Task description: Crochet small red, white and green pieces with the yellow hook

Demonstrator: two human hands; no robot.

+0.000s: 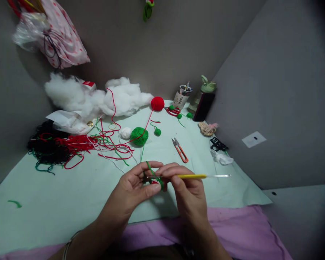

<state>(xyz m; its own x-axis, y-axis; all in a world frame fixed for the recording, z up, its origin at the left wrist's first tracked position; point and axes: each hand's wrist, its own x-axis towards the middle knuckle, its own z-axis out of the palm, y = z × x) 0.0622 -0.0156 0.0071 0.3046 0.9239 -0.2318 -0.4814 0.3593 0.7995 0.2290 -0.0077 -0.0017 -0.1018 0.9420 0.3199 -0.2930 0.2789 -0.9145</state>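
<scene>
My left hand [137, 184] pinches a small crochet piece [156, 181] in green, red and white. Green yarn runs over its raised index finger and back to the green yarn ball [139, 136]. In my right hand [188, 186] is a crochet hook [192, 176] with a yellow handle and metal ends, held level. Its left tip is at the top edge of the piece, against a green strand. My fingers hide part of the crochet piece.
Orange thread snips [180, 150] lie beyond my right hand. Farther back are a red yarn ball [157, 103], a white yarn ball [126, 133], white stuffing [124, 97] and red-handled scissors [173, 111]. Tangled yarn [81, 142] spreads at left; a phone [204, 107] leans at right.
</scene>
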